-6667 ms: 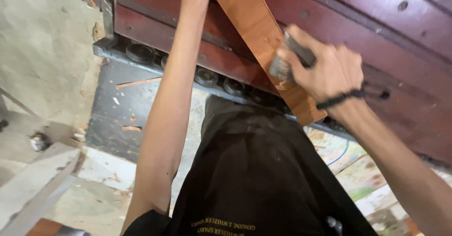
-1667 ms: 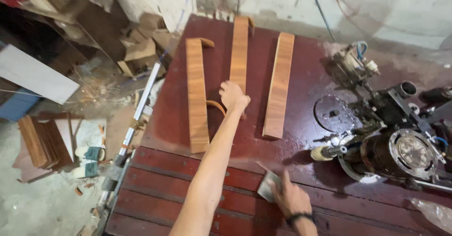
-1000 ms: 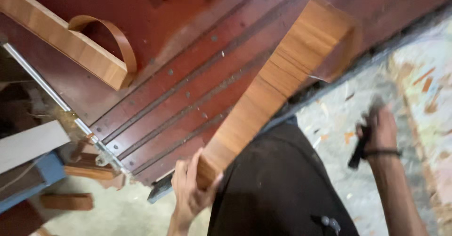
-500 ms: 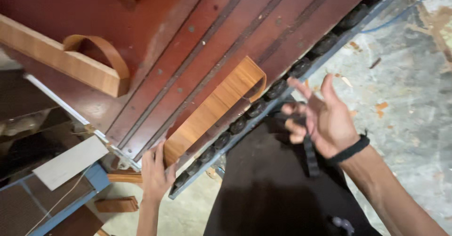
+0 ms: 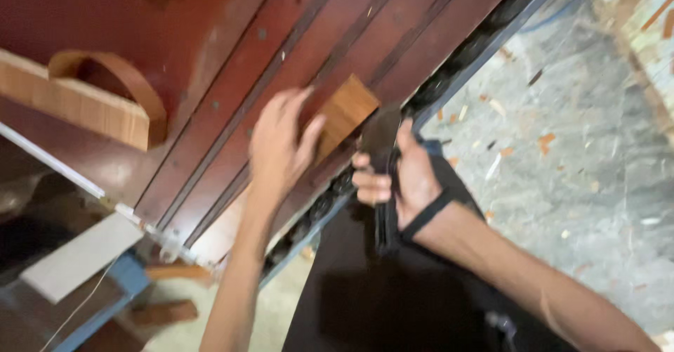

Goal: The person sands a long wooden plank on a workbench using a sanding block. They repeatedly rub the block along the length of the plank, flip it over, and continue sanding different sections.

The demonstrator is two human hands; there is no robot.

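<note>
Head view: left hand pins wood strip, right hand grips dark tool at bench edge

Head view is blurred, so fine detail is soft. Left hand (image 5: 277,148) lies flat on the near end of a light wood strip (image 5: 345,109), fingers (image 5: 288,106) spread over it, palm down, pressing rather than pinching. The strip sits on the dark red bench (image 5: 210,36), near its front edge, just beside the grooved rails; only its squared end shows past the hand. Right hand (image 5: 400,176) is just beside that end, fingers (image 5: 368,180) curled tight around a dark tool (image 5: 382,148) whose handle runs down past the wrist; a black band rings the wrist. What kind of tool it is cannot be told.

Judgement on doing the step well: keep the left palm's weight straight down so the strip does not slide along the rails, and keep the spread fingertips back from the end face where the tool is working. The tool should meet the strip square, with short controlled strokes; a slip here would run toward the left thumb.

Further back on the bench lies another wood piece with a curved veneer loop (image 5: 116,78), well apart from both hands. Offcuts and chips litter the concrete floor (image 5: 576,148) on the right.
</note>
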